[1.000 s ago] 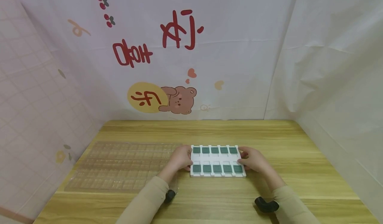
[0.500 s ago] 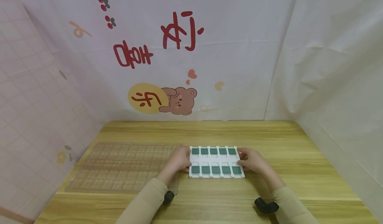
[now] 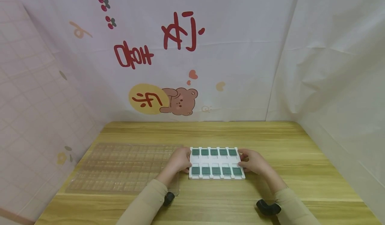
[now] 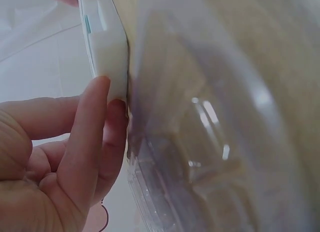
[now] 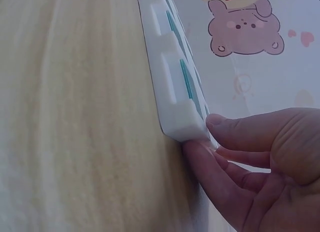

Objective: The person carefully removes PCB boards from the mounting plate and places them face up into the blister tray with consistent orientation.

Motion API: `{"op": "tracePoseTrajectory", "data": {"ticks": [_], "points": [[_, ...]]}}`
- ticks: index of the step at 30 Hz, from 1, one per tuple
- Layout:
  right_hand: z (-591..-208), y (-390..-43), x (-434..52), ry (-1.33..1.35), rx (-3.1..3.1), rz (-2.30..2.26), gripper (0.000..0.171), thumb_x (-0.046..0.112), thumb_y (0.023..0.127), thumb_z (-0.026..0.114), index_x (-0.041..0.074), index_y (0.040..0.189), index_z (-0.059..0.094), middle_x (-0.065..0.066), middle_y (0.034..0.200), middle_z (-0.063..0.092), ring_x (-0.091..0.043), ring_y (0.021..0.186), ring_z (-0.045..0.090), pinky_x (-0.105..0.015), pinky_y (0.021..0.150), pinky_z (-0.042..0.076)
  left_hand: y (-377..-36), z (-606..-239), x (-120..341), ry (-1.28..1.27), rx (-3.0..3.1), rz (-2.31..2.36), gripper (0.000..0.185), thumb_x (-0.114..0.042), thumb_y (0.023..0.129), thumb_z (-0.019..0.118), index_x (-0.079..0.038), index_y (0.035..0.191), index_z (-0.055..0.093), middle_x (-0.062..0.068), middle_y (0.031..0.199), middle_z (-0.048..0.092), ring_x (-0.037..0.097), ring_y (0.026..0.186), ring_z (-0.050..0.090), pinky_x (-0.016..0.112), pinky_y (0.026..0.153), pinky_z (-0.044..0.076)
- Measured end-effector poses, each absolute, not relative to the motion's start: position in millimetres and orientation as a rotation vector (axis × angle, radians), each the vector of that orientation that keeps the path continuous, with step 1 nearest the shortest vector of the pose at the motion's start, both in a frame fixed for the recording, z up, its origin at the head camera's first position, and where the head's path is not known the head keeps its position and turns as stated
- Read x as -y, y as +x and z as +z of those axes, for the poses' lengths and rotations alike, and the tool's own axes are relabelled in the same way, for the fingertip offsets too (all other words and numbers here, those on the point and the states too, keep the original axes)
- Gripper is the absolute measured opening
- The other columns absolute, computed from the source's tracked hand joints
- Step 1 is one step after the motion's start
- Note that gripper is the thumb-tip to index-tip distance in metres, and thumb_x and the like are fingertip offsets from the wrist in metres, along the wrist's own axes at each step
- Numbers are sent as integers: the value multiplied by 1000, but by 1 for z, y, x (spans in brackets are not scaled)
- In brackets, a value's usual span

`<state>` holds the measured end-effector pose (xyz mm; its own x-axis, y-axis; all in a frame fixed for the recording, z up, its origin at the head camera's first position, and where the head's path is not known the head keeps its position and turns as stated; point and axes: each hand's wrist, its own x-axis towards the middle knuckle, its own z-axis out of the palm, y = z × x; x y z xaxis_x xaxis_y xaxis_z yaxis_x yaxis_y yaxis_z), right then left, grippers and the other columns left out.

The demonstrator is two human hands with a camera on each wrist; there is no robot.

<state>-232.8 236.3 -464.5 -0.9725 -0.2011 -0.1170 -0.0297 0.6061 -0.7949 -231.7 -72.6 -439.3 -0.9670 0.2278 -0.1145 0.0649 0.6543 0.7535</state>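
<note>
Both hands are on the white tray (image 3: 215, 160), a bit right of mid-bench (image 3: 300, 185) and well back from the right edge: left hand (image 3: 179, 158) pinching one end, right hand (image 3: 253, 161) pinching the other, thumb against fingers (can't tell if it's touching the wood). I'd hold both ends level and squeeze evenly so the green chips (image 3: 216, 171) stay seated, and watch the clear plastic tray (image 3: 99, 171) over by the left edge.

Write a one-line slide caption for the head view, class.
The left hand and right hand hold opposite ends of a white tray of ten green squares beside a clear tray.
</note>
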Motion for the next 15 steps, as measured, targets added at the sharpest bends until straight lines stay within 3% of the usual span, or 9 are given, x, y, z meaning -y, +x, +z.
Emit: {"op": "tracePoseTrajectory", "data": {"ticks": [7,15], "points": [[-463,-232,-244,-311,-2615,-1303,59,-5,83,73,-16,135,46,-18,103,61,-29,93,62,-34,66,58,-232,-440,72,238,-2677,1185,42,18,75,67,15,117,58,9,74,52,18,54,59,29,50,56],[-453,-238,-259,-682,-2691,-1127,58,8,83,77,-13,131,53,-11,100,66,-24,88,65,-35,77,54,-232,-440,73,251,-2694,1162,35,18,75,67,14,110,59,9,73,51,17,53,58,28,50,55]]}}
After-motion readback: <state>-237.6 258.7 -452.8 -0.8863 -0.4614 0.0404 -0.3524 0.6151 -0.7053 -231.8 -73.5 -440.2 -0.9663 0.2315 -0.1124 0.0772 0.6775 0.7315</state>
